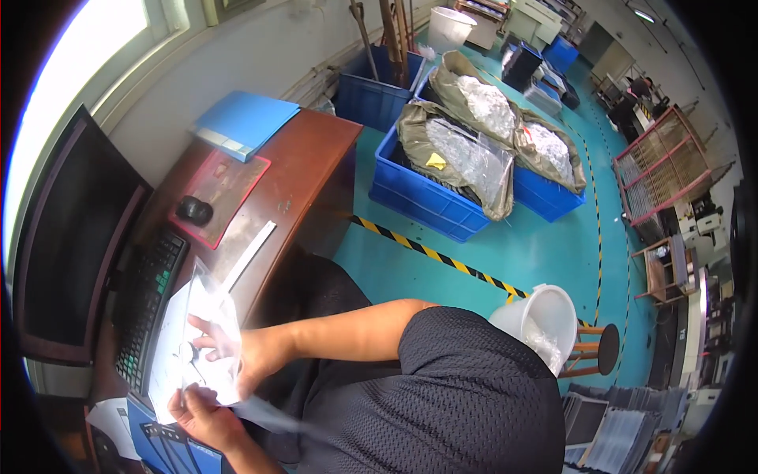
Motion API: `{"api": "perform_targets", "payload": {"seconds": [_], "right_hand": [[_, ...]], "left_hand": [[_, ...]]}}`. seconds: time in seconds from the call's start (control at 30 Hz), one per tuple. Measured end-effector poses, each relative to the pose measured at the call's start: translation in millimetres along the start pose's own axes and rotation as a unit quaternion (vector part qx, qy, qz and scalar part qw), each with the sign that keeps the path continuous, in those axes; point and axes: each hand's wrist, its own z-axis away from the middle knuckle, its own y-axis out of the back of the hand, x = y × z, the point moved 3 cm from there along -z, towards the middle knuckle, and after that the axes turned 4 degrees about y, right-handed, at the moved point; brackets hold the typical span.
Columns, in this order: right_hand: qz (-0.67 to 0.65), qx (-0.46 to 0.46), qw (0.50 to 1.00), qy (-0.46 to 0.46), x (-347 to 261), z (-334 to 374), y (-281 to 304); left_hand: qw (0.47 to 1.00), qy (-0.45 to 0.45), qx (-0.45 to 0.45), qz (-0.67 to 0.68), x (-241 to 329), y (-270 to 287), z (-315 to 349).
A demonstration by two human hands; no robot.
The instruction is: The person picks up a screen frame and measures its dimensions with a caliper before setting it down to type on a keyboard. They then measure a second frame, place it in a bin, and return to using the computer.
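A clear plastic sleeve (220,304) and a white sheet (167,362) lie over the desk edge by the keyboard. My left hand (207,419) pinches the near edge of the plastic and sheet between thumb and fingers. Reaching across from above, my right hand (259,357) has its fingers spread; the plastic appears to cover them, and the palm is partly hidden. Close to those fingertips is a small round grey shape (188,352), either a part or a printed figure; I cannot tell which. Glare washes out much of the sheet.
The brown desk (316,154) carries a black keyboard (150,304), a mouse (194,210) on a red-edged pad, a white ruler (251,251), a blue folder (245,122) and a monitor (71,245). Blue crates (426,207) with filled sacks and a white bucket (549,316) stand on the floor.
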Motion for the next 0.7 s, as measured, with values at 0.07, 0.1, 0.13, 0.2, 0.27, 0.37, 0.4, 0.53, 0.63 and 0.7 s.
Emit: {"api": "perform_targets", "payload": {"seconds": [0.07,0.1,0.13,0.2,0.27,0.37,0.4,0.53,0.63,0.7], "right_hand": [[-0.044,0.079,0.995,0.042,-10,6,-5],[-0.033,0.133,0.990,0.037,-9,4,0],[-0.023,0.190,0.981,0.031,-14,8,5],[0.098,0.253,0.960,0.075,-32,35,11],[0.260,0.188,0.939,0.126,-54,62,15],[0.225,0.198,0.954,0.014,-71,118,30],[0.175,0.189,0.966,-0.007,-85,145,28],[0.290,0.323,0.896,-0.100,-68,314,75],[0.046,0.664,0.718,-0.206,-14,579,98],[0.008,0.875,0.484,-0.017,39,779,46]], "left_hand": [[0.993,-0.080,-0.033,-0.081,-17,-20,2],[0.981,-0.050,-0.112,-0.151,-17,-22,0],[0.957,-0.019,-0.189,-0.220,-15,-31,2],[0.904,0.007,-0.226,-0.361,-15,-50,5],[0.761,-0.261,-0.310,-0.506,-5,-69,7],[0.776,-0.170,-0.406,-0.453,-5,-105,14],[0.795,-0.047,-0.435,-0.421,-11,-114,18],[0.772,-0.024,-0.486,-0.408,-41,-144,-1],[0.866,0.036,-0.350,-0.356,-49,-100,-75],[0.892,0.064,-0.264,-0.362,-30,-99,-84]]}}
